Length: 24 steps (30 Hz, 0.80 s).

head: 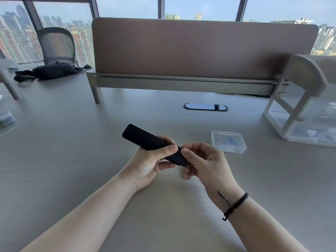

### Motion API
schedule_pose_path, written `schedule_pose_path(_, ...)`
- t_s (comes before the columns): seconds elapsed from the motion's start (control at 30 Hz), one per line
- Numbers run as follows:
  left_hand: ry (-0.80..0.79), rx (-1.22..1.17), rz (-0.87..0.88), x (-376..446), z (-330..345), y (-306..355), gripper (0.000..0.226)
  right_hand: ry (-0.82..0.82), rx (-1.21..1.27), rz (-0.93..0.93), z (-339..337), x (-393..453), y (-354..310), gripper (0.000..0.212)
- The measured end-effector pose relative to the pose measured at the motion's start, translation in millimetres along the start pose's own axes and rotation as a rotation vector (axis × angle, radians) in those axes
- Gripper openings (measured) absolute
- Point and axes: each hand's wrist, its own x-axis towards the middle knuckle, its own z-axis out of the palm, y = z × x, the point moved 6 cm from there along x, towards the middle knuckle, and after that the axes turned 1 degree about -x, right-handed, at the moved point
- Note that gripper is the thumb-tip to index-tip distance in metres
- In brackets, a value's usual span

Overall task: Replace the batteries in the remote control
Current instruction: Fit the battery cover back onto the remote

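Note:
A slim black remote control (143,138) is held above the grey table (72,142), its plain back facing up and its far end pointing up and left. My left hand (151,166) grips its middle from below, thumb pressed on top. My right hand (205,164) pinches the near end, thumb against the end of the back cover. No batteries show on the remote. A small clear plastic box (228,142) with blue-and-white contents lies closed on the table, to the right of my hands.
A brown desk divider (200,50) runs across the back, with an oval cable port (205,107) in front of it. A clear organiser with drawers (305,124) stands at the right. A black bag (52,70) and an office chair (56,44) are at the far left.

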Motion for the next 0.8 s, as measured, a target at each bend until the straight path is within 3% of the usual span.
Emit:
schedule_pose_path(0.43, -0.003, -0.029, 0.055, 3.4, -2.2, -1.4, 0.019, 0.001, -0.135, -0.072, 3.5, -4.4, -8.2, 0.004)
schedule_pose_path(0.63, -0.097, -0.038, 0.008, 3.1, 1.7, -2.7, 0.049, 0.040, -0.002, -0.020, -3.2, -1.5, -4.8, 0.009)
schedule_pose_path(0.8, -0.104, -0.002, 0.005, -0.3, 5.6, -3.3, 0.045, 0.054, 0.089, 0.057, -8.5, 4.6, 0.7, 0.012)
